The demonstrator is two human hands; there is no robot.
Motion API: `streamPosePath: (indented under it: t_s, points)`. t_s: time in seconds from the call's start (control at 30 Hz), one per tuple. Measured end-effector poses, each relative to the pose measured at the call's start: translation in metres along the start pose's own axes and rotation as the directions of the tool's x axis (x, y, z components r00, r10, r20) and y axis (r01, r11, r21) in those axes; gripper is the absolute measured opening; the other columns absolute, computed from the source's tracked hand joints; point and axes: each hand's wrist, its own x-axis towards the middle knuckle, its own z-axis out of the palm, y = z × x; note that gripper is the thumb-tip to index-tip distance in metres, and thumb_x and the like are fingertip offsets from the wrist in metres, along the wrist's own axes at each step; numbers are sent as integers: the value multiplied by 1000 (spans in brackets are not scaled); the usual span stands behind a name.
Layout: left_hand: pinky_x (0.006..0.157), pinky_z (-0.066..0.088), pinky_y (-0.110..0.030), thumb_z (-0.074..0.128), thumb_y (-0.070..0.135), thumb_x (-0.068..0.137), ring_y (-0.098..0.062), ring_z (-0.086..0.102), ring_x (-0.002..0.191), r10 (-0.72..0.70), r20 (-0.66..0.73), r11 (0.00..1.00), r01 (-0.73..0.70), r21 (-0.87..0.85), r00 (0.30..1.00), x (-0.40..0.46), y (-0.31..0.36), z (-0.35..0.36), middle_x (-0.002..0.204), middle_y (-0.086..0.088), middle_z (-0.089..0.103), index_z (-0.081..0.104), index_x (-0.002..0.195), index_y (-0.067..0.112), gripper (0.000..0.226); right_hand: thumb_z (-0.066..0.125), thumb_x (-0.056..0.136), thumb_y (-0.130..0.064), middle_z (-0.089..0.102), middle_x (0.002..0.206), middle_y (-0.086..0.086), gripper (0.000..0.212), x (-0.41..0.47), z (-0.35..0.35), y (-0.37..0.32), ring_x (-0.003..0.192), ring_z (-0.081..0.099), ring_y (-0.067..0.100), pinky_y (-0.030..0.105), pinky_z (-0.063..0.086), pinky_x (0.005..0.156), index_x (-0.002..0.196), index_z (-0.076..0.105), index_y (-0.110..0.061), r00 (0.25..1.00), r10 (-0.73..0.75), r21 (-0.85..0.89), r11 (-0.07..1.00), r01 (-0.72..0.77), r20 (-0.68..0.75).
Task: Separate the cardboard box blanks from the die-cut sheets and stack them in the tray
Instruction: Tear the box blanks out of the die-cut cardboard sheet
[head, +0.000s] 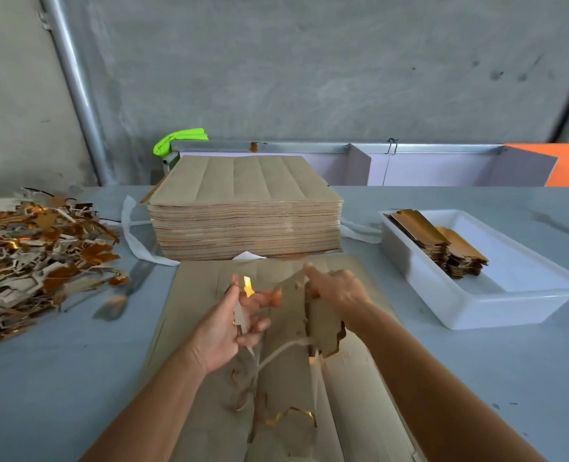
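A brown die-cut sheet (209, 395) lies flat on the table in front of me. My left hand (223, 328) grips thin scrap strips (246, 291) with a gold underside, lifted off the sheet. My right hand (336, 291) holds a brown box blank (324, 325) upright just right of the scrap. More torn strips (276, 418) trail down over the sheet. A tall stack of uncut sheets (246, 211) stands behind. The white tray (476, 308) at the right holds two piles of gold-faced blanks (443, 245).
A heap of gold and grey scrap trimmings (36, 255) covers the table's left side. White paper bands (133, 235) lie beside the stack. Behind the table are a grey wall, a metal pipe (76, 88), a green cloth (179, 138) and an orange panel (563, 165).
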Motion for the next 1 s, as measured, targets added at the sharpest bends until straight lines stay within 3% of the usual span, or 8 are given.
streamPosePath:
  t_s: [0.1,0.27,0.43,0.6,0.73,0.83,0.93,1.0]
  points:
    - [40,19,-16,28,59,84,-11,45,55,-48,116,999,45,26,992,-2,0,9,93,-14,57,76,84,8,69,53,86,-58,64,112,13,60,9,4,-10,103,61,28,33,51,83,111,64,-4,1000,11,-7,1000,-11,28]
    - [44,28,-15,32,68,83,-9,51,64,-109,370,991,73,109,923,-10,3,15,104,-8,68,76,86,11,72,74,78,-39,58,71,0,34,22,8,-2,61,51,9,20,41,49,83,61,-8,997,63,-93,994,-58,53]
    - [45,24,-18,42,75,78,-12,52,63,47,425,995,-5,-98,904,-16,18,0,108,-13,67,76,90,10,74,77,75,-38,51,74,2,42,31,8,10,60,49,10,20,36,43,72,44,-13,997,69,-150,987,-65,20]
    - [37,23,-15,31,59,91,-8,45,53,104,-62,994,-103,25,993,-11,24,-8,88,-7,68,71,87,8,65,83,68,-30,53,79,4,43,25,10,8,64,53,14,22,41,44,85,48,-10,992,96,-121,989,-86,78]
    - [36,21,-14,36,32,101,-8,45,52,109,-408,913,72,402,906,-3,2,-7,90,-4,67,68,90,7,42,79,71,-14,65,99,14,36,24,19,0,84,65,25,33,54,66,101,61,-4,988,76,31,996,-81,134]
    - [36,26,-16,42,24,100,-13,49,54,169,-501,892,84,444,849,2,0,-2,97,-8,63,63,106,6,28,68,78,-9,65,89,9,8,22,25,0,78,58,17,30,53,76,76,65,-16,993,-68,41,997,65,99]
    - [75,50,-30,53,20,95,-27,60,94,384,-567,715,154,682,729,9,16,3,124,-12,52,44,132,13,38,66,78,-7,55,68,-4,23,19,25,5,66,52,11,22,49,59,61,55,-18,976,-216,9,976,217,-35]
    - [101,35,-31,64,19,88,-27,40,128,573,-466,512,150,846,675,12,30,7,146,-12,30,22,147,15,73,68,80,-12,54,66,-10,22,10,22,5,62,50,4,12,40,51,65,54,-20,939,-338,-9,941,339,-62]
